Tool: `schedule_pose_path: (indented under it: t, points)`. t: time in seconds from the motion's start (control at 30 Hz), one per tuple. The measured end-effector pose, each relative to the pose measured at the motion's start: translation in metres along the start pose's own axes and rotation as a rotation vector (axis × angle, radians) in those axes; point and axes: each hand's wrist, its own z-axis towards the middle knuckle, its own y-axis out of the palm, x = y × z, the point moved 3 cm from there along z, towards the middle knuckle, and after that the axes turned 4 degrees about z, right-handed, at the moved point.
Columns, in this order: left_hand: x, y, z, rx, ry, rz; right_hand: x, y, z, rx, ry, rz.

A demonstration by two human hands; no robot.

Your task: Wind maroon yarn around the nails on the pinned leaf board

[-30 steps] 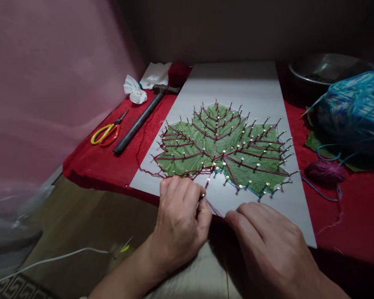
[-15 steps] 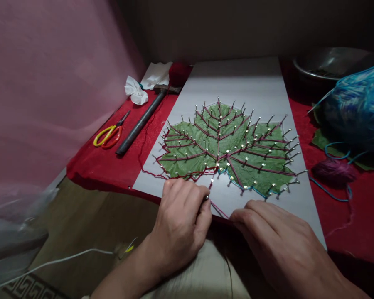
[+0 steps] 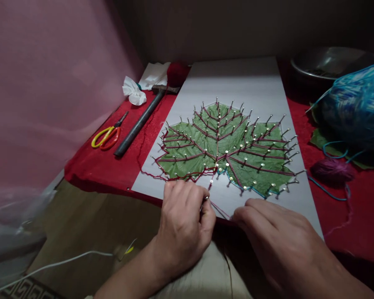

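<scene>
A green leaf (image 3: 205, 124) lies on a pale board (image 3: 233, 79), with many nails standing along its edge and veins. Dark purple yarn runs along the veins, and blue yarn (image 3: 232, 179) traces the lower right edge. At the board's near edge my left hand (image 3: 183, 220) is closed, thumb and forefinger around a nail (image 3: 207, 198). A doubled strand of purple yarn (image 3: 220, 209) stretches from that nail to my right hand (image 3: 274, 232), whose fingers are pinched on it; the fingertips are partly hidden. Loose red yarn (image 3: 152, 174) crosses the leaf's lower left edge.
On the red cloth (image 3: 81, 166) at left are scissors (image 3: 110, 135), a hammer (image 3: 140, 122), crumpled tissue (image 3: 134, 92) and a red yarn ball (image 3: 177, 74). At right are a purple yarn ball (image 3: 333, 170), a big blue yarn skein (image 3: 358, 108) and a metal bowl (image 3: 333, 62).
My left thumb has shifted slightly down at the nail. The strand between my hands now shows two spread lines. The whole view has moved a little.
</scene>
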Motion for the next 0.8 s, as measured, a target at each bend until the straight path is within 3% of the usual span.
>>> schedule_pose_path:
  t: [0.2, 0.43, 0.57, 0.67, 0.8]
  points:
    - [-0.005, -0.007, -0.005, -0.059, 0.023, -0.097, 0.004, -0.003, 0.006, 0.014, 0.064, 0.045]
    - [-0.005, -0.005, -0.004, -0.061, 0.07, -0.088, 0.001, -0.005, 0.012, 0.087, 0.143, -0.026]
    - [-0.005, -0.003, -0.003, -0.045, 0.076, -0.068, 0.003, -0.007, 0.019, 0.088, 0.199, 0.045]
    - [-0.004, -0.001, -0.002, -0.033, 0.074, -0.055, 0.007, -0.006, 0.022, 0.051, 0.207, 0.034]
    - [-0.003, 0.0, -0.002, -0.031, 0.078, -0.042, 0.012, 0.001, 0.017, -0.109, 0.143, -0.099]
